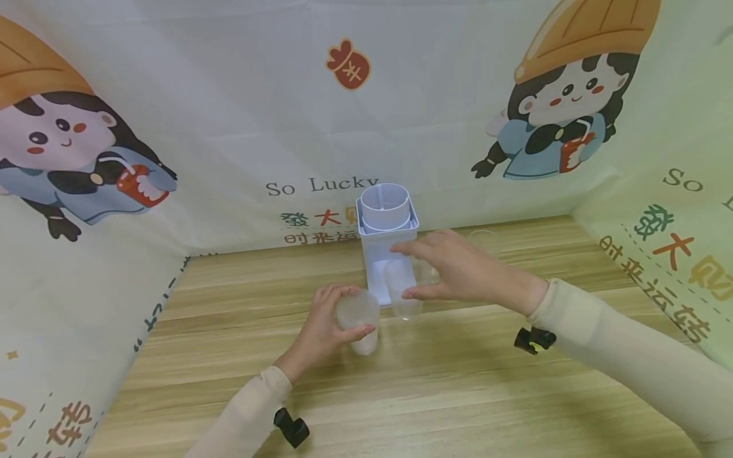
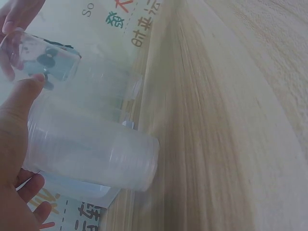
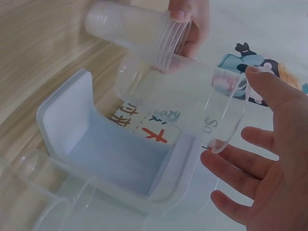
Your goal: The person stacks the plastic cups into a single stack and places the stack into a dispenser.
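Can see a pale cloth behind the wood-grain table. Can read on it "So Lucky" lettering (with coloured characters below). Can find also two cartoon figures in orange hats, with a red pouch print between them.

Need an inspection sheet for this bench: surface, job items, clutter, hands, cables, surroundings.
Surface: wood-grain table; no spill or damage seen.
Job's things: stack of clear cups; single clear cup; pale blue-white stand upright at the back, round tube in its top.
Clutter: more clear cups beside the stand; count unclear, see-through and overlapping.
Left hand: holds the stack near its rims.
Right hand: thumb and fingertips hold the single cup by its rim.
Cables: nothing seen.
Surroundings: printed cloth behind and at both sides; black device by the left sleeve, another by the right.
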Demonstrator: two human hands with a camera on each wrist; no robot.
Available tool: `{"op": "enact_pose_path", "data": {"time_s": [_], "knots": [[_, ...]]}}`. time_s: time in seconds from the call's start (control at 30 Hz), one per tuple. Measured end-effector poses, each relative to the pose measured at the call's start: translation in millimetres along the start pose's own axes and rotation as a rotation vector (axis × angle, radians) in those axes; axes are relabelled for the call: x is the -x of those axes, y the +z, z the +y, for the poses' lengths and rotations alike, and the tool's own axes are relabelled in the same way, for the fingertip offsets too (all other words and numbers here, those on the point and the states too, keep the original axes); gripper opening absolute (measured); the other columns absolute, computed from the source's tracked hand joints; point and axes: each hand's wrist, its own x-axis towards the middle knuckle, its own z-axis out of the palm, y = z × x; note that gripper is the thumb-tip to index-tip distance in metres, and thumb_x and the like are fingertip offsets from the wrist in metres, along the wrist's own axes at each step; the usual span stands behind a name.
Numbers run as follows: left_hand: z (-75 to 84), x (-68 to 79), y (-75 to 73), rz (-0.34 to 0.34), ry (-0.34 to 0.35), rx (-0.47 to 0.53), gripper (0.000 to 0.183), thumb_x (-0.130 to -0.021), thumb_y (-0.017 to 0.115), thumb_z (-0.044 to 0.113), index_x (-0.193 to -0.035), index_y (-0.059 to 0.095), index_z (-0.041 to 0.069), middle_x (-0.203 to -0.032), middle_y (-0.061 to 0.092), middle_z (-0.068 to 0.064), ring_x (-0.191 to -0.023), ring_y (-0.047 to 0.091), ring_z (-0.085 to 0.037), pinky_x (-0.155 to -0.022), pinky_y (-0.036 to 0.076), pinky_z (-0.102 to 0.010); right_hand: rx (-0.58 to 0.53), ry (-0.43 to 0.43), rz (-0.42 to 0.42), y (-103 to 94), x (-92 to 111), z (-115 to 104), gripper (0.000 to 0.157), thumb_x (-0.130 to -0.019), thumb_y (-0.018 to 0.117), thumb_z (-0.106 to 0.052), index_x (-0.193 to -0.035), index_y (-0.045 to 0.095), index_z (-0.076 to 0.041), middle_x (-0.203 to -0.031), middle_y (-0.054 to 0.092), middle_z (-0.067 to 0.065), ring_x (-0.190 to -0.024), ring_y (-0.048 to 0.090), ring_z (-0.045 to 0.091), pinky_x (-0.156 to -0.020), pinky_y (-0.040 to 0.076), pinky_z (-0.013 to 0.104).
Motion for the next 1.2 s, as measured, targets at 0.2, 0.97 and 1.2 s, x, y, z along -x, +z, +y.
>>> {"op": "enact_pose_path", "data": {"time_s": [0.2, 0.97, 1.2], "knots": [[-1.4, -0.3, 0.2, -0.008, -0.016, 0.008, 0.065, -0.071, 0.089, 0.027, -0.126, 0.059, 0.01, -0.13, 0.059, -0.009, -0.125, 0.043, -0.029, -0.098, 0.043, -0.049, -0.011, 0.001, 0.005, -3.5, -6, -4, 0.07, -0.082, 0.077, -0.048, -0.137, 0.056, -0.009, -0.132, 0.066, 0.009, -0.116, 0.064, 0.028, -0.102, 0.048, 0.049], [-0.4, 0.1, -0.3, -0.014, -0.011, 0.007, 0.065, -0.072, 0.089, 0.027, -0.126, 0.059, 0.009, -0.131, 0.059, -0.011, -0.124, 0.043, -0.029, -0.099, 0.041, -0.047, -0.032, -0.039, 0.003, -14.3, -33, -20, 0.067, -0.085, 0.073, -0.047, -0.139, 0.055, -0.012, -0.134, 0.065, 0.006, -0.12, 0.062, 0.025, -0.102, 0.047, 0.048], [-0.6, 0.0, -0.5, -0.014, -0.026, 0.011, 0.068, -0.072, 0.089, 0.027, -0.128, 0.057, 0.005, -0.133, 0.057, -0.012, -0.127, 0.042, -0.03, -0.1, 0.044, -0.049, -0.043, -0.08, 0.022, -7.9, -44, -23, 0.066, -0.086, 0.073, -0.047, -0.138, 0.056, -0.011, -0.134, 0.065, 0.007, -0.119, 0.063, 0.027, -0.102, 0.049, 0.047]]}}
